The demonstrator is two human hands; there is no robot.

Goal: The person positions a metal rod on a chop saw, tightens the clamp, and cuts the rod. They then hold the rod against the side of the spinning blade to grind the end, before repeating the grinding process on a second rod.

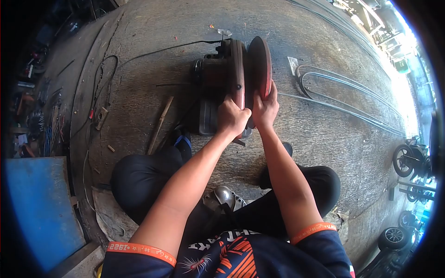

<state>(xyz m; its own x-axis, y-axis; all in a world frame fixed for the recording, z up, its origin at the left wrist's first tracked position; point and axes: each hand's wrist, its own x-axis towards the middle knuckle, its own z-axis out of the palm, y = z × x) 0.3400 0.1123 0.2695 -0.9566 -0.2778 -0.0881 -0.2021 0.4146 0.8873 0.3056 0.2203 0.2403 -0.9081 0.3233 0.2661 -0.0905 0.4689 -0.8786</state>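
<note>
A worn cut-off saw (215, 69) with a dark motor body stands on the floor in front of me. Its reddish-brown guard (238, 65) rises in the middle, and a large round disc (259, 60) with a red rim sits at its right side. My left hand (233, 116) is closed round the lower near end of the guard. Beside it, my right hand (266, 109) grips the disc's lower edge, fingers on the outer face. The palm side of both hands is hidden. A grey base (209, 118) shows below the motor.
Between my legs lies a silver metal part (223, 197). A wooden stick (161, 124) and a black cable (157, 52) are left of the saw. Bent metal rods (343, 81) stretch to the right. A blue panel (41, 208) stands at left; a motorcycle (410, 157) is at right.
</note>
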